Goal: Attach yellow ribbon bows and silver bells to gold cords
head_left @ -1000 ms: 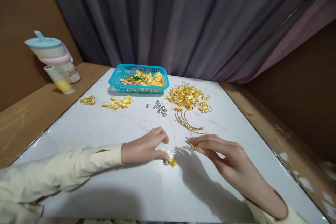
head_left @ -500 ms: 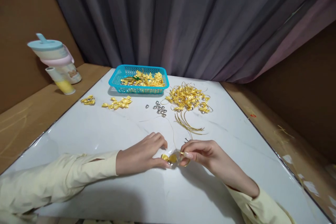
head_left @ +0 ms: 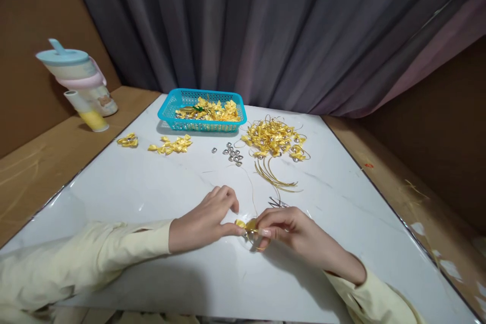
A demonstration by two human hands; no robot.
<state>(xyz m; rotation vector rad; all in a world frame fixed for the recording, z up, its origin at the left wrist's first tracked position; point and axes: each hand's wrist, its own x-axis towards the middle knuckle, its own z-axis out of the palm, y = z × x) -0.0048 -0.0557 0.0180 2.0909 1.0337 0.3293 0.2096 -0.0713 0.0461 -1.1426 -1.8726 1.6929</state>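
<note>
Pinching a gold cord (head_left: pixel 252 231) beside a yellow bow (head_left: pixel 240 223), nearer to us than the blue basket (head_left: pixel 178 124)
Our right hand (head_left: pixel 290 228) grips the cord narrowly between thumb and fingers, its loop curving beneath them; our left hand (head_left: pixel 207 218) is spread wide between thumb and forefinger, the thumb tip against the bow, though we cannot tell how the cord meets it. We have the bow at the white table (head_left: pixel 182 182), on the basket's near side and a little to its right; scissors (head_left: pixel 276 202) lie farther right, just beyond our right hand, with loose gold cords (head_left: pixel 273 177) between them and a heap of corded bows (head_left: pixel 271 137) at the basket's right. Silver pieces (head_left: pixel 232 154) lie before its right end, loose bows (head_left: pixel 171 145) before its left
</note>
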